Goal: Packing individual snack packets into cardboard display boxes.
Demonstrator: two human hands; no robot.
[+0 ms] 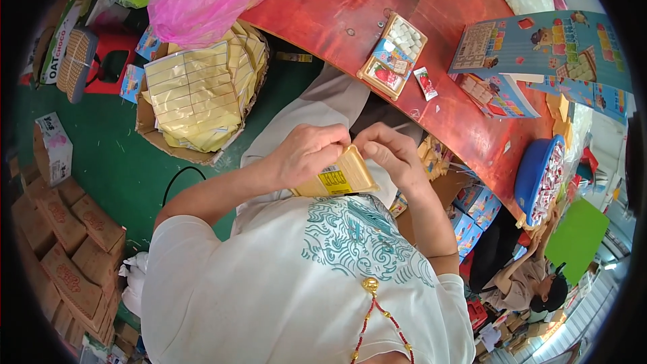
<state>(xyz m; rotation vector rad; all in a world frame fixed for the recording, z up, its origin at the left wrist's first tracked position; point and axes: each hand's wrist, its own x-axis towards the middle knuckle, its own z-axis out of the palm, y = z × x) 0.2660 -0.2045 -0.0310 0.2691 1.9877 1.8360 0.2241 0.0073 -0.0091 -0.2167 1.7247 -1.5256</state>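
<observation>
In front of my chest I hold a yellow tray-like package (333,176), tilted, with a label on the side facing me. My left hand (311,154) is closed on its left upper edge. With fingers bent in a pinch, my right hand (394,152) grips its upper right corner; what exactly lies between those fingertips is hidden. Beyond, on the red table (317,10), lies a similar tray of white pieces (404,39) with a blue and strawberry-printed band. Beside that tray rests a small red and white sachet (426,84).
Blue printed display boxes (539,44) stand on the table's right, near a blue basin (529,168) of sachets. A co-worker (529,283) reaches toward that basin. At my left are a carton of yellow film sheets (202,94), a pink plastic bag (202,0) and stacked brown cartons (71,256).
</observation>
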